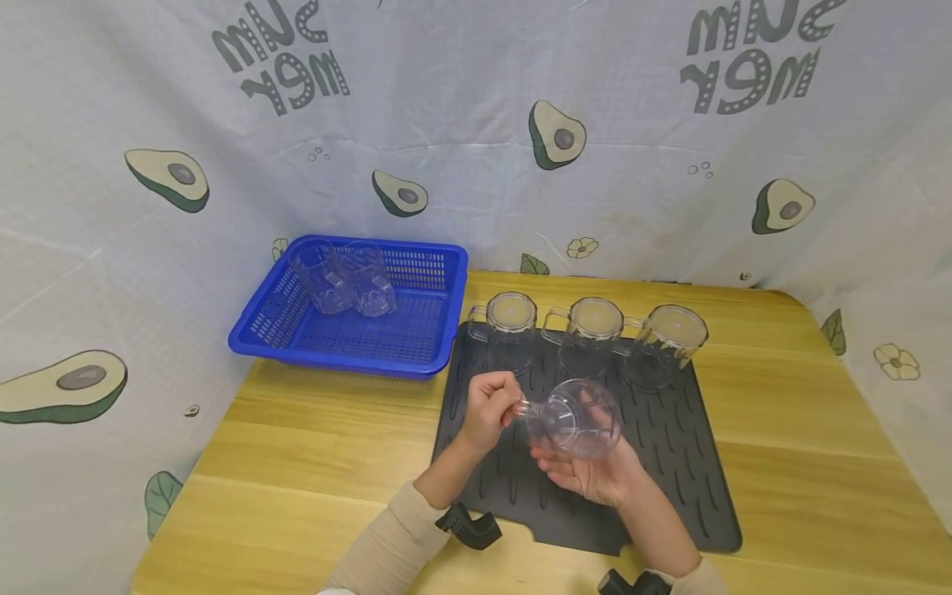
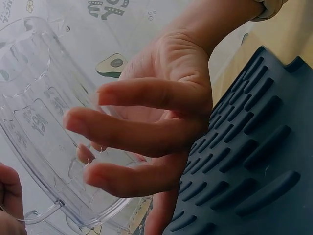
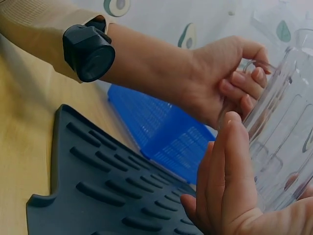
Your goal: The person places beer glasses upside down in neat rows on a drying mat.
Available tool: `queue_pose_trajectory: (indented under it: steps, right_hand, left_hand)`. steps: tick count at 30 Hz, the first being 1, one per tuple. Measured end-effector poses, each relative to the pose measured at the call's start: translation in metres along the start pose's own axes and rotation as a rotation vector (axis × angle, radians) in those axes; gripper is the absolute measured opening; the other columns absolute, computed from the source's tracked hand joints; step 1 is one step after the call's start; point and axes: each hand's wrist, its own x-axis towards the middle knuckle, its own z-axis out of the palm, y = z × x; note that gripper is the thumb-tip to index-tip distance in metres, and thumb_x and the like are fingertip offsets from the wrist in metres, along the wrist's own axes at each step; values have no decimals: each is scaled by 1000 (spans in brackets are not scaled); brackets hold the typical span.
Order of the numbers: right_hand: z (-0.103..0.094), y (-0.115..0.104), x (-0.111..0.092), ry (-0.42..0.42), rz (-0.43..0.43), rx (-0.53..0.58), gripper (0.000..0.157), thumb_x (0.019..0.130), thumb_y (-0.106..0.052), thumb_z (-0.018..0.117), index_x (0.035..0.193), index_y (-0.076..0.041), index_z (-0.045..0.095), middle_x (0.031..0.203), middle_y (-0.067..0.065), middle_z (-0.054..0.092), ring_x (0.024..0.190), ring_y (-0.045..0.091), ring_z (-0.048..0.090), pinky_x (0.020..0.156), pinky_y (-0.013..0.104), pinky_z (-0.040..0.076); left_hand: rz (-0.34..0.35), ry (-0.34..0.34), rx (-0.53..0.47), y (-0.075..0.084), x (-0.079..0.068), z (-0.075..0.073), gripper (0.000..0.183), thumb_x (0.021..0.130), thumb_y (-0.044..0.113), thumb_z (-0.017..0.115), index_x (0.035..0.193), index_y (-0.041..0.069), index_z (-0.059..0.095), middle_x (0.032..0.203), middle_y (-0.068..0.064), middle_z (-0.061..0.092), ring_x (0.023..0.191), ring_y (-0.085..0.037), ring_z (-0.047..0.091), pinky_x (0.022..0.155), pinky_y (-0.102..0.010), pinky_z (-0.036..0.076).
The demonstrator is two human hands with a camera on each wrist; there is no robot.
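Observation:
A clear mug (image 1: 583, 420) is held tilted above the black drying mat (image 1: 513, 475). My left hand (image 1: 491, 409) grips its handle, fingers curled round it, as the right wrist view also shows. Beneath and beside the mug is my right hand (image 1: 606, 478), palm turned up. Its fingers (image 3: 234, 161) stretch out fairly straight along the mug's side, while the thumb is partly seen through the clear wall. On the back of the mat, three clear mugs stand upside down in a row: a left one (image 1: 511, 330), a middle one (image 1: 592, 337) and a right one (image 1: 665, 343).
To the left at the back, a blue plastic basket (image 1: 342, 364) holds two clear mugs (image 1: 345, 285) lying close together. The wooden table (image 1: 297, 446) runs round the mat. A white curtain (image 1: 461, 74) printed with avocados hangs behind and at the sides.

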Motion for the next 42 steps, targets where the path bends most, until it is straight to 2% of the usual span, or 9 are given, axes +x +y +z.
queue_pose_trajectory:
  steps: [7,12,17,20,23,27,32,37,42]
  right_hand:
    - [3,2,0,21,-52,155,66,102,-51,34,128,8,48,120,27,58,110,37,62,92,35,50]
    - [10,3,3,162,-160,147,51,104,-44,33,124,-2,55,123,19,54,108,35,61,93,39,51]
    - [17,2,2,237,-196,5,52,104,-41,25,113,-6,62,113,13,61,103,27,64,89,35,53]
    - [22,1,0,253,-215,-61,48,104,-38,26,108,-8,64,108,13,62,100,24,65,88,34,53]
    - [27,0,-3,376,-239,-103,44,103,-39,33,127,-5,47,112,18,58,103,26,64,90,37,52]
    - [30,-3,-7,491,-253,-185,47,101,-40,37,134,-7,33,115,23,55,102,33,65,85,39,54]
    - [28,-4,-12,426,-324,-338,40,103,-37,31,118,-10,57,115,16,60,105,29,64,88,37,53]
    - [26,-3,-14,396,-467,-504,34,103,-26,26,124,-16,51,115,7,66,103,26,65,91,38,51]
    - [27,-2,-17,492,-581,-777,30,101,-24,33,125,-19,49,113,1,68,101,23,67,86,39,52]
  left_hand:
    - [21,-119,-20,0,-1,-3,29,81,0,44,54,1,32,41,-11,26,37,-10,27,34,-26,23]
    - [20,-167,4,0,-2,-5,29,83,-3,42,55,0,34,43,-12,30,37,-11,29,36,-24,26]
    - [-18,-191,79,3,-1,-8,22,84,-3,46,62,-4,42,52,-17,40,46,-6,40,40,-21,35]
    - [-54,-167,140,8,3,-9,18,87,2,49,76,-12,51,66,-26,50,62,-6,53,56,-25,49]
    - [-96,-129,197,14,5,-13,22,89,6,52,89,-15,55,82,-29,57,79,-19,61,74,-29,52]
    - [-134,-105,251,18,7,-19,25,89,8,53,96,-15,56,92,-30,58,88,-30,59,81,-28,48]
    - [-158,-108,294,20,5,-26,29,89,9,54,105,-15,54,101,-34,56,96,-37,58,85,-30,47]
    - [-167,-111,321,23,2,-30,25,91,5,53,108,-13,55,103,-32,57,96,-43,55,84,-31,46]
    - [-163,-143,381,27,0,-31,22,91,2,54,109,-10,56,105,-28,59,96,-40,57,83,-33,45]
